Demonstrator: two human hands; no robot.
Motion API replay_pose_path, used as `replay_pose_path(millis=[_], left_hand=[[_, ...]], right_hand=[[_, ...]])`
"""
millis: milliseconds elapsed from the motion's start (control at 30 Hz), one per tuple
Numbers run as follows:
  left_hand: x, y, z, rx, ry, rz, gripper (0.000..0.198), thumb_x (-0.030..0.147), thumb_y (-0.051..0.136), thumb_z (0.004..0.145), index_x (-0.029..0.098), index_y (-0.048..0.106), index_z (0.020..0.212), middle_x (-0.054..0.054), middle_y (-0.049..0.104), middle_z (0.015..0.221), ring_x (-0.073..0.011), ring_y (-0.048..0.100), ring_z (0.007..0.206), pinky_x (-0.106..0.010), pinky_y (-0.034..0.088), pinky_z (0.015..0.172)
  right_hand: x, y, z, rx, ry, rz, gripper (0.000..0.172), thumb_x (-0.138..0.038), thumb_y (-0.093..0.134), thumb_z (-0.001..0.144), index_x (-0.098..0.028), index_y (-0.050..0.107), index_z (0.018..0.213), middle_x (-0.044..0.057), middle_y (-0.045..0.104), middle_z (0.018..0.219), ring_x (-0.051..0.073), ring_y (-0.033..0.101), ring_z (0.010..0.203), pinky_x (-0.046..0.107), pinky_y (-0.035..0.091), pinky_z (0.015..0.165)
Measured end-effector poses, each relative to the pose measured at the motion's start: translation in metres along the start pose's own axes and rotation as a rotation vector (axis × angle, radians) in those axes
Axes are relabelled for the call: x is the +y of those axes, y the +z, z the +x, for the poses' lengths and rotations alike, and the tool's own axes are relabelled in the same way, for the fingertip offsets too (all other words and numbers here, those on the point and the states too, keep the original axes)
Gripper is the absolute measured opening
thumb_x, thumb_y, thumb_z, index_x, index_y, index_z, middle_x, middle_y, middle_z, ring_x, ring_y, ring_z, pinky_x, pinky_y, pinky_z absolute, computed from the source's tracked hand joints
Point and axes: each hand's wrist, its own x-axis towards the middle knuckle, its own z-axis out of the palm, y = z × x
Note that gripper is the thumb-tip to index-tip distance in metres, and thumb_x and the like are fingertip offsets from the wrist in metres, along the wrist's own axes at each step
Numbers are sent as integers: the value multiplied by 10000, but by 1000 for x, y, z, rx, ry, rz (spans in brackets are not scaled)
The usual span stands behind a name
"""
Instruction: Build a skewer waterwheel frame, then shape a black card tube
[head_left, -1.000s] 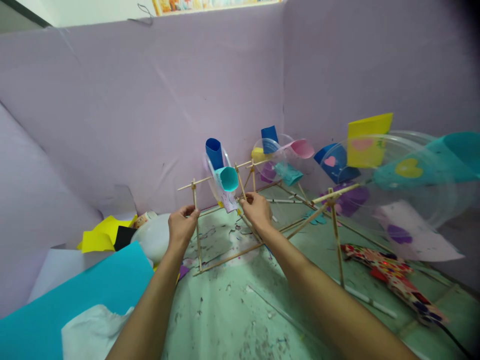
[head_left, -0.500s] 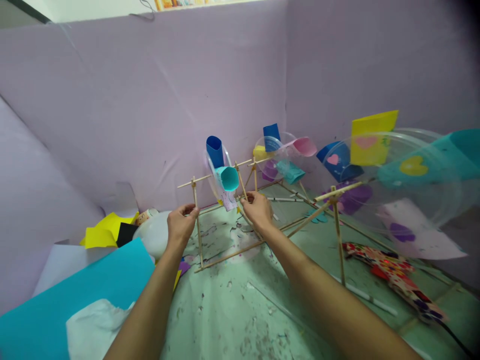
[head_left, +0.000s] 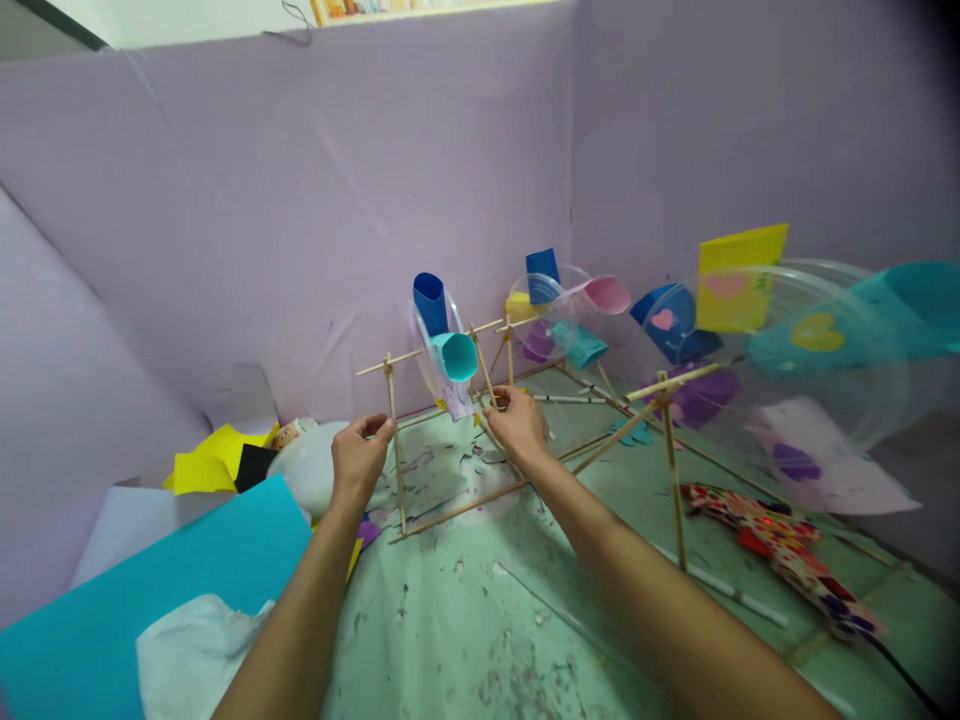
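A frame of thin wooden sticks (head_left: pixel 450 512) stands on the green floor and carries a clear disc with blue and teal paper cones (head_left: pixel 444 345). My left hand (head_left: pixel 358 457) pinches the left upright stick (head_left: pixel 393 440) of this frame. My right hand (head_left: pixel 514 422) is closed around the slanted stick (head_left: pixel 481 372) on the frame's right side, just below the disc. Both forearms reach in from the bottom edge.
Two more stick-mounted clear discs with coloured paper shapes stand behind (head_left: pixel 559 310) and at the right (head_left: pixel 780 340). A teal sheet (head_left: pixel 150 590), white paper, yellow and black scraps (head_left: pixel 214 465) lie left. A patterned cloth (head_left: pixel 787 550) lies right. Purple walls close the corner.
My left hand has slid slightly down the upright stick. The right hand stays on its stick, and the view has shifted a little.
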Motion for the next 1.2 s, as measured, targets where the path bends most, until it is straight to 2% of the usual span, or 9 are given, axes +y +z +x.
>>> replay_pose_path(millis=[333, 533, 667, 767, 900, 967, 1000, 1067, 1200], left_hand=[[0, -11, -16, 42, -9, 18, 413, 430, 594, 628, 137, 685, 904, -86, 704, 810, -201, 639, 714, -297, 496, 641], [7, -18, -45, 111, -18, 56, 409, 390, 552, 661, 136, 662, 962, -94, 698, 873, -216, 642, 816, -321, 493, 737], [14, -22, -82, 70, -7, 79, 370, 359, 532, 672, 132, 665, 932, -103, 701, 886, -226, 638, 860, -341, 471, 809], [18, -28, -121, -33, 23, 82, 309, 367, 539, 656, 158, 683, 832, -84, 712, 828, -219, 647, 766, -333, 488, 742], [18, -45, -180, -162, 65, 97, 257, 391, 545, 658, 203, 690, 757, -43, 717, 773, -203, 638, 682, -310, 494, 653], [15, -57, -207, -195, 79, 128, 261, 410, 533, 681, 212, 687, 756, -36, 719, 783, -197, 638, 678, -296, 493, 627], [12, -62, -219, -200, 79, 142, 267, 418, 529, 689, 214, 685, 762, -35, 719, 790, -196, 638, 680, -292, 493, 624], [6, -72, -239, -184, 55, 154, 280, 429, 525, 699, 211, 681, 779, -34, 718, 800, -196, 641, 695, -289, 495, 638], [-4, -81, -265, -125, -4, 158, 278, 416, 515, 702, 204, 676, 778, -31, 717, 780, -203, 647, 726, -296, 499, 678]], right_hand=[[0, -10, -9, -20, -11, 2, 481, -200, 573, 700, -173, 539, 1179, 92, 649, 1114, 219, 599, 1014, 295, 443, 831], [-5, -30, -38, -74, -67, 12, 532, -152, 568, 706, -107, 485, 1230, 130, 616, 1163, 232, 578, 1053, 307, 423, 898], [-10, -51, -84, -193, -129, 50, 547, -161, 573, 721, -114, 467, 1256, 131, 562, 1246, 230, 532, 1127, 324, 390, 960], [0, -72, -140, -420, -229, 82, 551, -188, 574, 731, -127, 476, 1270, 121, 546, 1272, 215, 526, 1133, 318, 383, 972], [32, -111, -221, -795, -414, 44, 383, -202, 585, 713, -215, 643, 1092, 54, 660, 1094, 196, 585, 1022, 283, 414, 912], [48, -134, -245, -894, -442, 21, 249, -227, 583, 724, -252, 703, 940, 16, 704, 944, 169, 627, 888, 239, 447, 814], [55, -146, -251, -881, -452, 8, 214, -228, 566, 739, -252, 712, 893, 8, 709, 890, 158, 633, 840, 227, 449, 780], [66, -166, -250, -747, -458, -57, 220, -209, 513, 779, -232, 709, 876, 13, 710, 861, 154, 633, 816, 230, 442, 763], [85, -184, -223, -439, -362, -386, 268, -237, 482, 812, -196, 659, 1009, 67, 679, 1016, 225, 608, 949, 303, 423, 786]])
